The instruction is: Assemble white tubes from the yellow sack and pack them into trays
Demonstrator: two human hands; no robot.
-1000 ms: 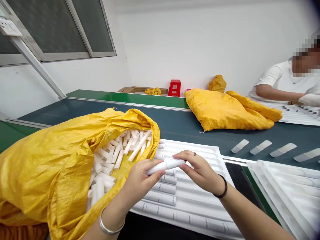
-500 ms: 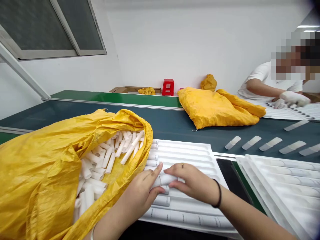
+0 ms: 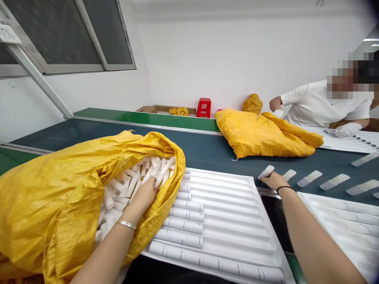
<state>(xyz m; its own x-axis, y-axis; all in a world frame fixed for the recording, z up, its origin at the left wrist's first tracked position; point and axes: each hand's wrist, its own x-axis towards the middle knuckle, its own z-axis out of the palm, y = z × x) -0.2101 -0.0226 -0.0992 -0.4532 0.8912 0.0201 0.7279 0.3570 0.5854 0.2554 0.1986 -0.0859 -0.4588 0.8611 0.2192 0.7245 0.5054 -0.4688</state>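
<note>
My left hand (image 3: 147,193) reaches into the mouth of a yellow woven sack (image 3: 74,173). Its fingers are closed at a white plastic tube (image 3: 147,176) among many loose ones; the fingertips are partly hidden. My right hand (image 3: 274,181) is over the dark conveyor belt, fingers wrapped round the lower part of a whitish translucent tube (image 3: 266,171) that leans upright. Between the hands lies a white ribbed tray (image 3: 237,221). Several printed tubes (image 3: 183,225) lie in its grooves on the left, and a full row (image 3: 216,260) fills the nearest groove.
More translucent tubes (image 3: 309,178) stand in a line along the belt (image 3: 201,150). A second yellow sack (image 3: 266,134) lies across it. Stacked filled trays (image 3: 340,225) are at right. Opposite, a gloved co-worker (image 3: 319,102) handles small dark pieces on a tray (image 3: 337,146).
My hands have parted from the tube they held together over the tray. The left moved into the sack; the right moved to the belt and took hold of the leftmost standing tube.
</note>
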